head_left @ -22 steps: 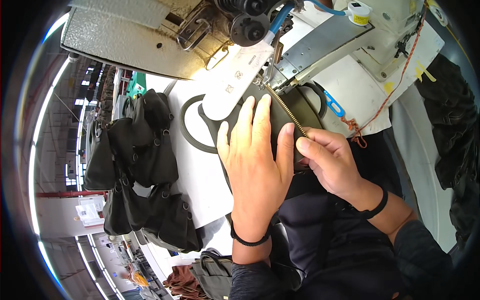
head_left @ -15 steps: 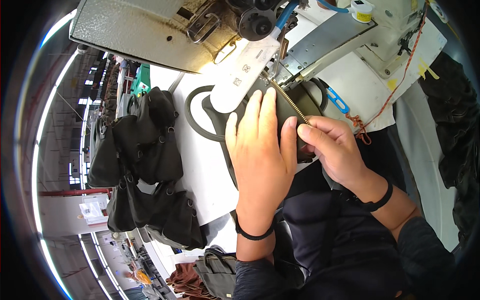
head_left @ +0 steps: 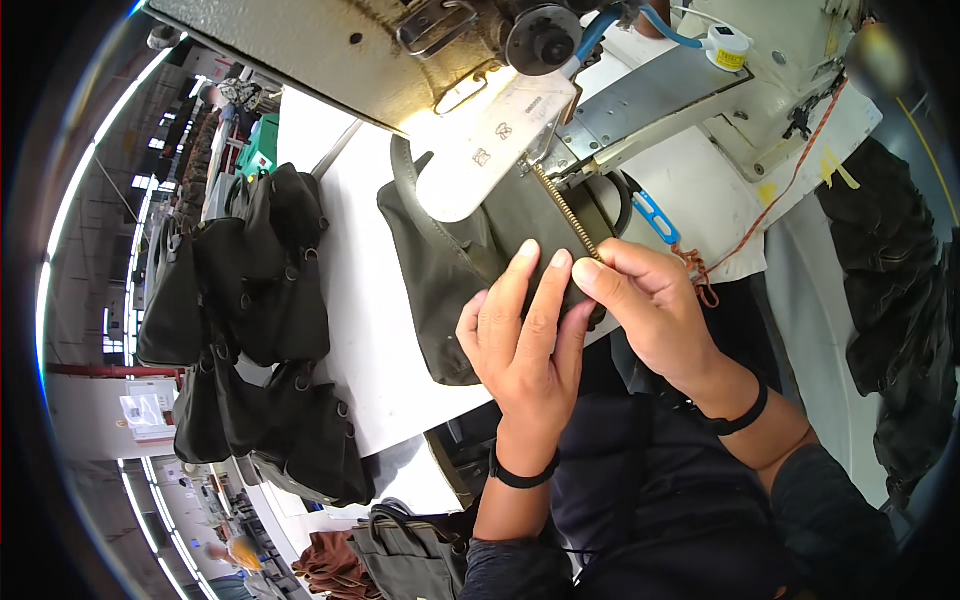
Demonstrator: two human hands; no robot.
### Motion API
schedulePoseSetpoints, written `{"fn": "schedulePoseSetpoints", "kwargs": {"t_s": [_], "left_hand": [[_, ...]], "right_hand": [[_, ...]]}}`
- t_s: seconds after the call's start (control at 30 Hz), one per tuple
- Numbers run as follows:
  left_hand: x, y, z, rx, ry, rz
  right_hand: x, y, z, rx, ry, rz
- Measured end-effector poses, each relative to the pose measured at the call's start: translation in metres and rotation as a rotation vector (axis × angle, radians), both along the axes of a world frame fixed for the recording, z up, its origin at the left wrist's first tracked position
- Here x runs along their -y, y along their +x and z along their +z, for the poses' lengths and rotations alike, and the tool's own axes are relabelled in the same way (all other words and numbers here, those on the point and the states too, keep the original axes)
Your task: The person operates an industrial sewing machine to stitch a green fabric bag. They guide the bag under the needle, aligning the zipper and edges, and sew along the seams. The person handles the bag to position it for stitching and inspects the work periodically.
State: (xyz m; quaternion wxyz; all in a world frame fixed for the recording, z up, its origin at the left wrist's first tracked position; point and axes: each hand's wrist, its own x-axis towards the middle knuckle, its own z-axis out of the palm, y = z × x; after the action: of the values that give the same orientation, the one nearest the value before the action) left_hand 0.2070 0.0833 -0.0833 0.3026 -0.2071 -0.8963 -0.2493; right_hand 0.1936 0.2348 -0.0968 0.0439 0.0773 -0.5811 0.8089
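An olive fabric bag (head_left: 430,330) with a strap (head_left: 420,200) lies on the white table (head_left: 365,380) under the sewing machine (head_left: 270,45). Its brass zipper (head_left: 562,205) runs down from the presser foot (head_left: 530,160). My left hand (head_left: 525,360), fingers apart and slightly bent, rests fingertips on the bag below the strap. My right hand (head_left: 660,320) pinches the lower end of the zipper between thumb and bent fingers. A white machine guard (head_left: 465,170) hangs over the bag's upper part.
Stacked dark bags (head_left: 260,290) sit to the left, more bags (head_left: 400,555) and brown fabric (head_left: 325,560) below. Blue snips (head_left: 655,215) on an orange cord lie right of the machine. Dark bags (head_left: 890,300) are piled at far right. Blurred distant people (head_left: 240,550) are at lower left.
My left hand has moved down toward me, its fingers now more bent. More bag shows left of it, and the strap now stands upright. My right hand still pinches the zipper end, slightly further left.
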Motion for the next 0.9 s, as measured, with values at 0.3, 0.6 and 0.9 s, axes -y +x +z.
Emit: {"fn": "schedulePoseSetpoints", "kwargs": {"t_s": [0.3,0.6,0.9], "left_hand": [[0.005,-0.019,-0.001,-0.046,0.074,-0.023],[0.008,-0.046,0.001,0.053,0.153,-0.008],[0.013,-0.069,0.005,0.139,0.344,-0.074]], "right_hand": [[0.008,-0.014,0.007,0.029,-0.019,-0.047],[0.017,-0.045,0.003,0.037,-0.095,-0.032],[0.02,-0.064,0.02,0.038,0.038,-0.109]]}}
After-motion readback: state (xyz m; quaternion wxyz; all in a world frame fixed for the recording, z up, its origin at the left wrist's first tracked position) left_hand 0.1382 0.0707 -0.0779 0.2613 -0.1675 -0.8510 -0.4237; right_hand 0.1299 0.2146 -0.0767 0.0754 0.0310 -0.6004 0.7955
